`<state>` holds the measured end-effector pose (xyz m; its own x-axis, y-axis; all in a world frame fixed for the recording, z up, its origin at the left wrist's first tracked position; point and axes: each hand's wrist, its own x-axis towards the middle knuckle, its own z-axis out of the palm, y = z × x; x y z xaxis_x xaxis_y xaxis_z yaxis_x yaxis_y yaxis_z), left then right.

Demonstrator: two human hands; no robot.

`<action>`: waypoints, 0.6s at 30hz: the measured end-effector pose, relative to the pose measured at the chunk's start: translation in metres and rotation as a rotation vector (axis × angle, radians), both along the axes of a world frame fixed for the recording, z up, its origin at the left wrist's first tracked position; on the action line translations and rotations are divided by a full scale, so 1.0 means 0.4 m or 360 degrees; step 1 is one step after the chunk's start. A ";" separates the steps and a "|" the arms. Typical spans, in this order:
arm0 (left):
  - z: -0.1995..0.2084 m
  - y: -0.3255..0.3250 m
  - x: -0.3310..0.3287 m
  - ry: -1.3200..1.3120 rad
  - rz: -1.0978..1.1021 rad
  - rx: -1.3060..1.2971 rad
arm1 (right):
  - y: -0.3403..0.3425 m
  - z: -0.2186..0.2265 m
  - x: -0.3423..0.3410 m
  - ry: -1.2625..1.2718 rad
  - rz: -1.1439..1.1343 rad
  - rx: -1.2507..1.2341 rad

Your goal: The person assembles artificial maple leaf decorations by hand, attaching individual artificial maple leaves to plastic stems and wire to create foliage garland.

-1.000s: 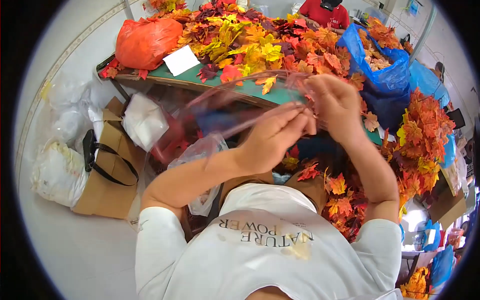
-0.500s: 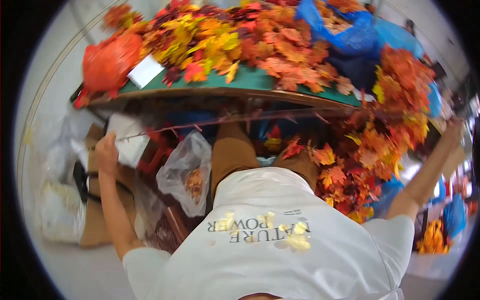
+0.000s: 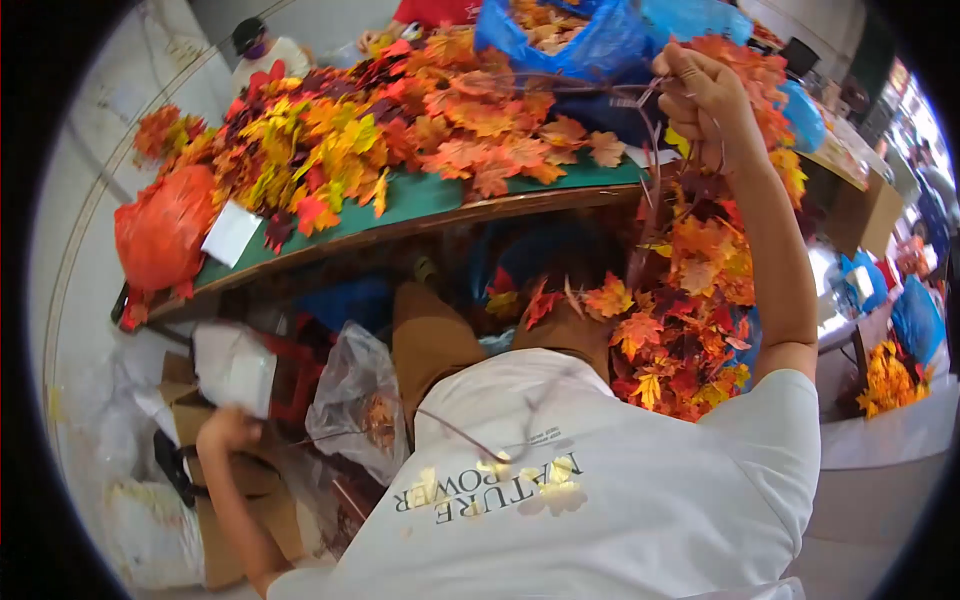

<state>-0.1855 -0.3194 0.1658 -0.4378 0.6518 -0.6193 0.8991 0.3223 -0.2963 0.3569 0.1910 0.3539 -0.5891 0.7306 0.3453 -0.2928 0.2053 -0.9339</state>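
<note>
while the right hand [image 3: 705,95] is raised, its fingers close around a thin purplish strand [image 3: 655,180], whose loops hang just below them; a blurred length runs near the left hand [image 3: 230,430]. how far those left fingers open, or whether they grip it, i cannot tell. the step looks like handling the strand between spread arms; the next move likely calls for keeping its loops clear of the orange leaves [image 3: 705,262] below the right fingers.
</note>
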 end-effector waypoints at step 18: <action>0.233 0.746 0.774 -0.3292 0.0591 0.2047 | -0.193 -0.149 -0.286 -0.0143 -0.0224 0.1516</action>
